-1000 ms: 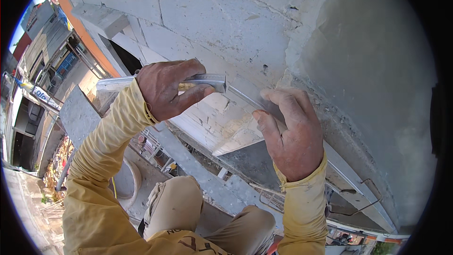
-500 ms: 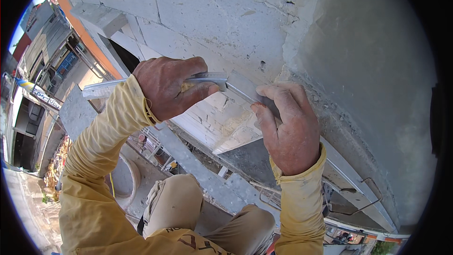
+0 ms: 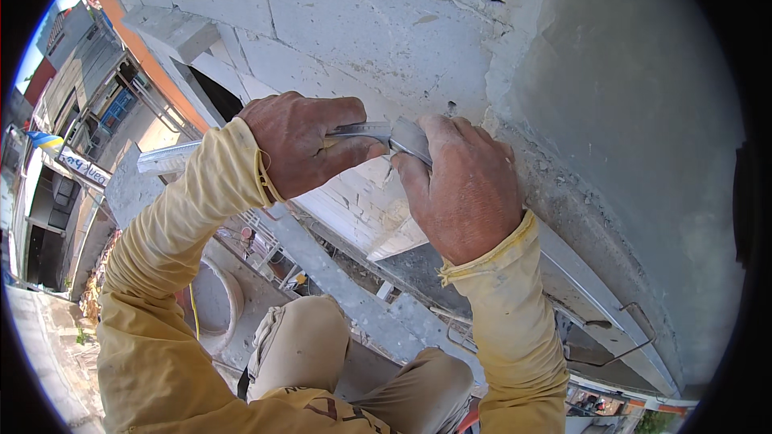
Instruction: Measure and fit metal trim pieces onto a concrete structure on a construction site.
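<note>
A thin galvanised metal channel (image 3: 166,159) runs from the left, beneath my left wrist, into my left hand (image 3: 299,143). The thumb and fingers of that hand pinch it in front of the block wall. Just past the fingertips the metal has a kink, and a short end piece (image 3: 412,139) angles down to the right. My right hand (image 3: 469,185) closes on this end piece, thumb below and fingers over the top. Its far tip is hidden under the right hand. Both hands are close together, with the kink between them.
White block wall (image 3: 362,28) rises ahead, with smooth grey plaster (image 3: 627,128) on the right. A long metal bar (image 3: 583,277) with bent wire clamps (image 3: 643,337) runs along the lower right. Below are a concrete-spattered plank (image 3: 322,261), a round bucket (image 3: 236,293) and my knees (image 3: 301,341).
My right hand has moved left and slightly up, nearer my left hand, and the end piece shows a changed angle at the kink. The left hand has shifted slightly right.
</note>
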Demonstrator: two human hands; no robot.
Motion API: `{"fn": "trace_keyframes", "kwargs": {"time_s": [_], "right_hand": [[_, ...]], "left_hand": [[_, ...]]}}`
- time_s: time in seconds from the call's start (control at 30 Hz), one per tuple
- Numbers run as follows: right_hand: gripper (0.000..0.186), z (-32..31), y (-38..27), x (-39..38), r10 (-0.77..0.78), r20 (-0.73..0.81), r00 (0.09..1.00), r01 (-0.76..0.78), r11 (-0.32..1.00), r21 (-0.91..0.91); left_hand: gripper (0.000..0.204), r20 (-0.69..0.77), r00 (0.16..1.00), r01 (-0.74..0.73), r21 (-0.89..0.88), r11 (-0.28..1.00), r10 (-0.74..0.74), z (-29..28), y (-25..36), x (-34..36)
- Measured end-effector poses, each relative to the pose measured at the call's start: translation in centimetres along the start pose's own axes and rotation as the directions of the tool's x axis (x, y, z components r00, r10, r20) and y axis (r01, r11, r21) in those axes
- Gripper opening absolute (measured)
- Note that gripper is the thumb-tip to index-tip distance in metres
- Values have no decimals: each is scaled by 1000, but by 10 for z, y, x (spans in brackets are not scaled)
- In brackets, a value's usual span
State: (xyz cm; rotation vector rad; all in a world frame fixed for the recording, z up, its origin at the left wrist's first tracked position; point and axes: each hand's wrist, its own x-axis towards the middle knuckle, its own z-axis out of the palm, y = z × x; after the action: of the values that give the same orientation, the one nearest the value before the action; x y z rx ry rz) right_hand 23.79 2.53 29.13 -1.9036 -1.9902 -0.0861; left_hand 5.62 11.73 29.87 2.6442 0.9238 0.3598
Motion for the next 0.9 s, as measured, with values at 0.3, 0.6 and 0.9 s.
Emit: {"fn": "trace_keyframes", "kwargs": {"time_s": [0.3, 0.6, 0.9], "right_hand": [[25, 2, 4, 4, -42, -51, 998, 46, 997, 68], [26, 4, 6, 3, -70, -66, 995, 74, 995, 70], [27, 4, 5, 1, -64, -65, 996, 67, 996, 53]], "left_hand": [[49, -8, 999, 40, -15, 999, -41, 1, 0, 2], [49, -49, 999, 14, -41, 999, -16, 7, -4, 2], [50, -59, 998, -30, 11, 999, 31, 5, -5, 3]]}}
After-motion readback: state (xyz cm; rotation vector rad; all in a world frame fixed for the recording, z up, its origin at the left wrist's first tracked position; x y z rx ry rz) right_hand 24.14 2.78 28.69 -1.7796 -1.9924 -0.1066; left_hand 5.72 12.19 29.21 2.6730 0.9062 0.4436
